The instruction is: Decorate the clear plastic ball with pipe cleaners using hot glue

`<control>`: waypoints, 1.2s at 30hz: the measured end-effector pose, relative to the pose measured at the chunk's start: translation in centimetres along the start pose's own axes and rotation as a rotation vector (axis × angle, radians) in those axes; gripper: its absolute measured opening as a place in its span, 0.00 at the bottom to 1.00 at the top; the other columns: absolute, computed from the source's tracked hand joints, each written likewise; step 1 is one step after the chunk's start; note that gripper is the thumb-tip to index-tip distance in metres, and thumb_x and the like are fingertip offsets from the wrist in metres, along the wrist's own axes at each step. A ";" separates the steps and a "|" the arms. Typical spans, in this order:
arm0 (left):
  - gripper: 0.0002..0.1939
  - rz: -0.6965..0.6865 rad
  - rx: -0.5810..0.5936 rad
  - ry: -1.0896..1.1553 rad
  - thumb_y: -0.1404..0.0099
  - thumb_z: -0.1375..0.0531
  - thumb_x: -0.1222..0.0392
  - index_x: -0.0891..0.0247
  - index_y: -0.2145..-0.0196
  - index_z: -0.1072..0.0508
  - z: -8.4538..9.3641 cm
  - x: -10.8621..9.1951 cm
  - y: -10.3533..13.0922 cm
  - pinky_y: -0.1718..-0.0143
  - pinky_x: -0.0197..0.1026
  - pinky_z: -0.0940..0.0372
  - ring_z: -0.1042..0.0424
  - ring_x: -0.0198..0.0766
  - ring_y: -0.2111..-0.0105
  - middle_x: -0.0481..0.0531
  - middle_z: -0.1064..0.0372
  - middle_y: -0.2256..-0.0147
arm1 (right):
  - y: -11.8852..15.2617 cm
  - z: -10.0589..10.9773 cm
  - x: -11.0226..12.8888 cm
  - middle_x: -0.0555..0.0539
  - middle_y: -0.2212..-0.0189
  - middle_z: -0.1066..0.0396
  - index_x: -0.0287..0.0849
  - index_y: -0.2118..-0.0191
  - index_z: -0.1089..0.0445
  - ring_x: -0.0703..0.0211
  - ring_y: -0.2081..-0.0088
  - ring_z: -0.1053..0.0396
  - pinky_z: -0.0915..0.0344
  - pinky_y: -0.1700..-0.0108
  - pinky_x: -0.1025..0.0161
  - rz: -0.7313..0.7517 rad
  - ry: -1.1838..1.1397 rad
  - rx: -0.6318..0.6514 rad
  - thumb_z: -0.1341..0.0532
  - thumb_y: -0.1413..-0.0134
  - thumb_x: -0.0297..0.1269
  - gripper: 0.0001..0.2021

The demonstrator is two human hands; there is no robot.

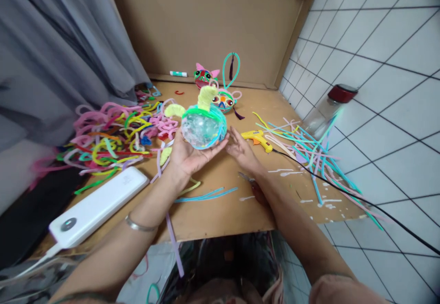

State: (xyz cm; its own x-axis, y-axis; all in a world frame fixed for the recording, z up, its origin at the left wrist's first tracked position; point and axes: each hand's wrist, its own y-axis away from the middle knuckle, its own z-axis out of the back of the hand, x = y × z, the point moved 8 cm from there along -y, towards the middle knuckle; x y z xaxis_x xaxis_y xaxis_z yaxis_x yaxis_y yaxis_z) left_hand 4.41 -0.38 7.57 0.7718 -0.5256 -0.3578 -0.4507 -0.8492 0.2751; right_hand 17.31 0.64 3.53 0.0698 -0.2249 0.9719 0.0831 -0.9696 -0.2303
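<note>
My left hand holds a round, clear craft piece from below, palm up. The piece has a green and blue fuzzy rim and a pale yellow fuzzy part standing on top. My right hand is just right of the piece, fingers apart and pointing at it, with nothing visible in them. Another pale yellow curved piece lies to the left. Behind are two decorated animal-face pieces, one with pink ears and one with a green loop.
Tangled pipe cleaners and a white power bank lie left. Right are a yellow glue gun with black cord, loose pipe cleaners and a red-lidded jar. Scissors lie partly beneath my right forearm.
</note>
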 end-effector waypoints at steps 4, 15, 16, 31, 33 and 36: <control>0.27 0.018 -0.033 0.011 0.29 0.50 0.44 0.61 0.41 0.34 0.0 0.3 0.3 0.57 0.52 0.23 0.24 0.54 0.49 0.64 0.26 0.50 | 0.1 -0.7 1.2 0.50 0.72 0.28 0.44 0.65 0.26 0.63 0.70 0.32 0.34 0.64 0.64 0.053 0.044 0.048 0.33 0.50 0.55 0.18; 0.23 -0.156 -0.109 0.059 0.31 0.49 0.46 0.59 0.45 0.30 2.4 -1.8 -1.6 0.52 0.55 0.26 0.24 0.52 0.51 0.60 0.24 0.54 | 1.0 8.2 5.8 0.60 0.85 0.48 0.43 0.77 0.36 0.71 0.82 0.51 0.49 0.78 0.69 0.244 -0.128 -0.613 0.33 0.53 0.57 0.22; 0.23 -0.155 -0.104 0.058 0.31 0.49 0.46 0.59 0.45 0.30 2.4 -1.6 -1.7 0.51 0.56 0.27 0.25 0.52 0.51 0.59 0.24 0.54 | 1.1 8.6 6.0 0.60 0.85 0.47 0.43 0.78 0.37 0.71 0.82 0.49 0.47 0.77 0.69 0.254 -0.106 -0.650 0.32 0.54 0.56 0.22; 0.20 -0.035 0.011 0.052 0.32 0.47 0.49 0.62 0.49 0.28 2.2 2.2 -2.2 0.48 0.58 0.31 0.24 0.47 0.57 0.57 0.23 0.58 | 0.8 2.1 2.4 0.47 0.49 0.27 0.50 0.51 0.30 0.53 0.48 0.29 0.32 0.44 0.53 -0.047 -0.224 -0.292 0.29 0.58 0.58 0.29; 0.18 -0.026 0.006 0.050 0.31 0.47 0.50 0.63 0.53 0.27 2.2 3.1 -2.2 0.47 0.57 0.31 0.24 0.46 0.58 0.56 0.23 0.59 | 0.8 1.5 2.6 0.47 0.51 0.25 0.49 0.54 0.29 0.52 0.48 0.28 0.32 0.43 0.53 -0.030 -0.226 -0.259 0.29 0.58 0.59 0.27; 0.17 -0.014 0.004 0.035 0.31 0.47 0.50 0.64 0.57 0.26 2.1 3.9 -2.1 0.47 0.57 0.31 0.24 0.45 0.59 0.56 0.23 0.60 | 0.9 1.2 2.6 0.47 0.55 0.24 0.46 0.57 0.29 0.52 0.50 0.27 0.31 0.45 0.52 -0.017 -0.185 -0.264 0.31 0.55 0.59 0.26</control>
State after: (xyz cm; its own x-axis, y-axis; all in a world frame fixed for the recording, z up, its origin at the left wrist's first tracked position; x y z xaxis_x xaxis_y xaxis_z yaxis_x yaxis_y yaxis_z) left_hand 7.41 -0.73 3.78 0.7930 -0.5119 -0.3304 -0.4419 -0.8566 0.2665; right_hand 18.77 -0.66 5.75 0.2524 -0.2105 0.9444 -0.1730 -0.9701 -0.1700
